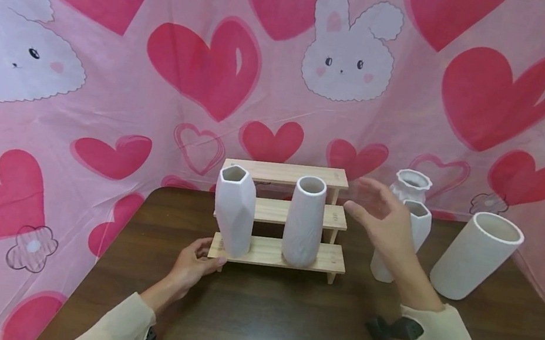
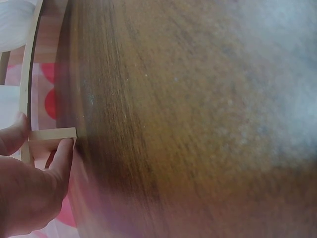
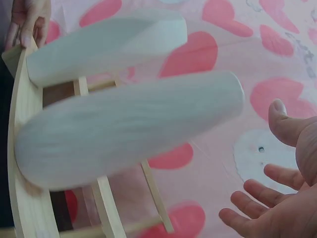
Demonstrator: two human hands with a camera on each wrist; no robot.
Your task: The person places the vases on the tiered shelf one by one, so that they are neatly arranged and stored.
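A three-step wooden shelf (image 1: 287,173) stands mid-table. On its lowest step are a faceted white vase (image 1: 235,211) and a textured tapered white vase (image 1: 304,222). My left hand (image 1: 208,255) pinches the shelf's front left corner; in the left wrist view its thumb and a finger (image 2: 62,158) clasp the shelf's wooden foot (image 2: 52,134). My right hand (image 1: 366,200) hovers open in the air just right of the shelf, holding nothing. In the right wrist view its spread fingers (image 3: 247,191) are apart from the tapered vase (image 3: 129,129) and the faceted vase (image 3: 106,47).
Right of the shelf stand three more white vases: a fluted one (image 1: 411,186) at the back, a faceted one (image 1: 419,226) partly behind my right hand, and a wide cylinder (image 1: 475,255). The dark wooden table (image 1: 280,326) is ringed by a pink heart-and-bunny cloth (image 1: 105,78).
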